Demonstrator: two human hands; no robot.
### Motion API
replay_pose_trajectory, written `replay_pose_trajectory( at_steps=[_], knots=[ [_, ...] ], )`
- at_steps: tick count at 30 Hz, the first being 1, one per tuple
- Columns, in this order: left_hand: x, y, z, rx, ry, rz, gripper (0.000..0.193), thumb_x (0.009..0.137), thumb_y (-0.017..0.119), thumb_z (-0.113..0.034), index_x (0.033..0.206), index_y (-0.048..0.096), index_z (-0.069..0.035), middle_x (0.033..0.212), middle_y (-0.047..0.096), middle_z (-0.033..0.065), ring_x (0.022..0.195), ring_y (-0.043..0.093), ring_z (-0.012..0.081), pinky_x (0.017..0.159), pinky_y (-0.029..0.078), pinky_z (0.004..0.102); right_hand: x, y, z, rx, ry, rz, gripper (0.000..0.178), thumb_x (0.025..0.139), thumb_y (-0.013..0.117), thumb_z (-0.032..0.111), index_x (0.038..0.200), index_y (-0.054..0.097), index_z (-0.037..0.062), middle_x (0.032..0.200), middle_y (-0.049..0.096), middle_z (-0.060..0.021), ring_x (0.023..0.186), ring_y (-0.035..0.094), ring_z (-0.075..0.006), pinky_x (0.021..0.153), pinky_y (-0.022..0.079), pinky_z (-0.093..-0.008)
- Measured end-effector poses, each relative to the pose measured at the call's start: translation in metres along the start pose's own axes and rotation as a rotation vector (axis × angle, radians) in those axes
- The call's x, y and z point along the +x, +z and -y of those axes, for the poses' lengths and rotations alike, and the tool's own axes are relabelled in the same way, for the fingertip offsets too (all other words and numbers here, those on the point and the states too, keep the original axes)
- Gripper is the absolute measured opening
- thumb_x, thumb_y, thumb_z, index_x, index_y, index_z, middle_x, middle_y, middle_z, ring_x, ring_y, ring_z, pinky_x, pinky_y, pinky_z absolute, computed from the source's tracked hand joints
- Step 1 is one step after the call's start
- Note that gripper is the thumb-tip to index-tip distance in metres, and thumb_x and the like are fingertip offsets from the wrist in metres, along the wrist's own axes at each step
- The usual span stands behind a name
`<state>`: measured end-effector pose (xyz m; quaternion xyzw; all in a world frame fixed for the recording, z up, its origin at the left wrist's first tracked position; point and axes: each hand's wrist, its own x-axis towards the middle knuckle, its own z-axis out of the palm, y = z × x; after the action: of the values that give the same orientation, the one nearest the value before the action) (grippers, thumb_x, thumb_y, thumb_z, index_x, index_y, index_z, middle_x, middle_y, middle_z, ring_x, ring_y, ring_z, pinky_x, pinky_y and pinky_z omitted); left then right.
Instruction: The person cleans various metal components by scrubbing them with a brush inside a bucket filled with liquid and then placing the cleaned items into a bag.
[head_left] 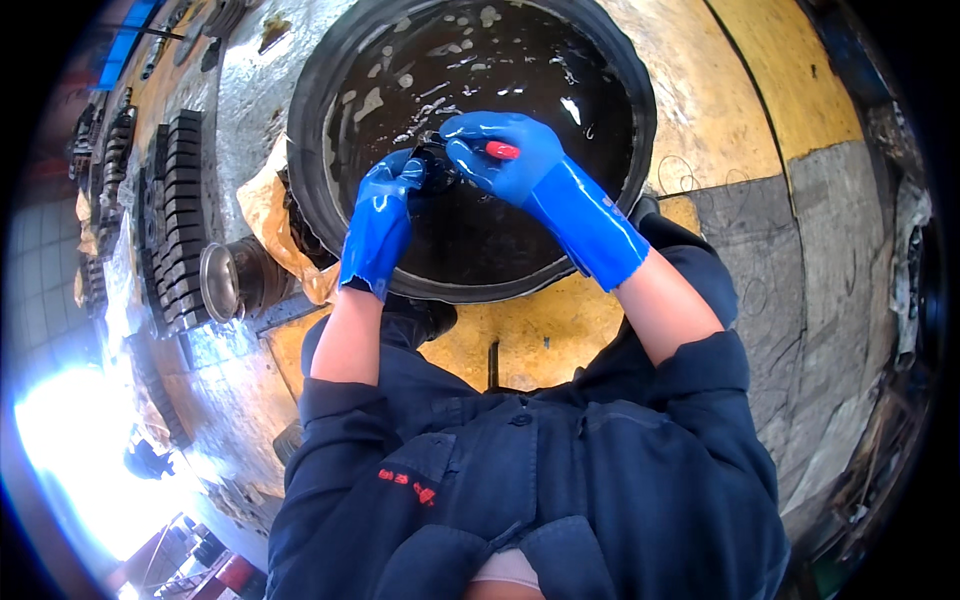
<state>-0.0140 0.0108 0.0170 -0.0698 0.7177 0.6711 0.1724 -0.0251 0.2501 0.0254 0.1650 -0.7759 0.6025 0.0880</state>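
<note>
Both my hands wear wet, glossy blue rubber gloves and are above a large round black tub (pixel 641 110) of dark, foam-flecked liquid. My left hand (pixel 385 200) is closed on the left side of a dark, wet part (pixel 437 170); its exact kind is hidden by the fingers. Close by on the right, my right hand (pixel 510 155) is curled over the top of the same part, its fingers bent. A short red piece (pixel 502 150) shows at the right glove's fingers; I cannot make out whether it is a tool's end or something on the glove.
Left of the tub lie crumpled brown paper (pixel 268 215) and a round metal cylinder (pixel 222 283). Farther left are rows of dark ribbed metal parts (pixel 180 220). Grey sheeting (pixel 745 250) covers the yellowish floor at right. My knees flank the tub's near edge.
</note>
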Motion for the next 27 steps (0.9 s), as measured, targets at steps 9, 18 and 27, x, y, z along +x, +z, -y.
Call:
replay_pose_trajectory(
  at_steps=[9,18,27],
  knots=[
    [-0.002,0.018,-0.008,0.035,0.061,-0.101,0.045,0.109,0.075,-0.031,0.142,0.072,-0.001,0.127,0.080,0.0090,0.116,0.075,0.0195,0.098,0.059,0.0368,-0.003,-0.002,-0.034,0.103,0.890,0.061,0.038,0.098,0.073,0.042,0.109,0.086,0.0081,0.097,0.083,-0.0114,0.087,0.078,-0.0233,0.084,0.061,-0.0405],
    [-0.006,0.014,-0.014,0.007,0.028,-0.189,0.044,0.108,0.076,-0.030,0.139,0.073,0.001,0.121,0.080,0.0088,0.111,0.074,0.0179,0.098,0.057,0.0336,-0.012,-0.012,-0.028,-0.119,0.875,0.116,0.042,0.098,0.075,0.046,0.111,0.084,0.0076,0.101,0.083,-0.0162,0.096,0.080,-0.0310,0.090,0.060,-0.0426],
    [-0.011,0.022,-0.022,-0.031,0.015,-0.109,0.036,0.110,0.073,-0.026,0.133,0.076,0.001,0.114,0.081,0.0088,0.103,0.076,0.0182,0.097,0.059,0.0339,-0.015,0.014,0.005,-0.296,0.298,0.324,0.033,0.099,0.076,0.045,0.123,0.081,0.0222,0.116,0.082,-0.0142,0.105,0.078,-0.0375,0.095,0.063,-0.0473]
  ],
)
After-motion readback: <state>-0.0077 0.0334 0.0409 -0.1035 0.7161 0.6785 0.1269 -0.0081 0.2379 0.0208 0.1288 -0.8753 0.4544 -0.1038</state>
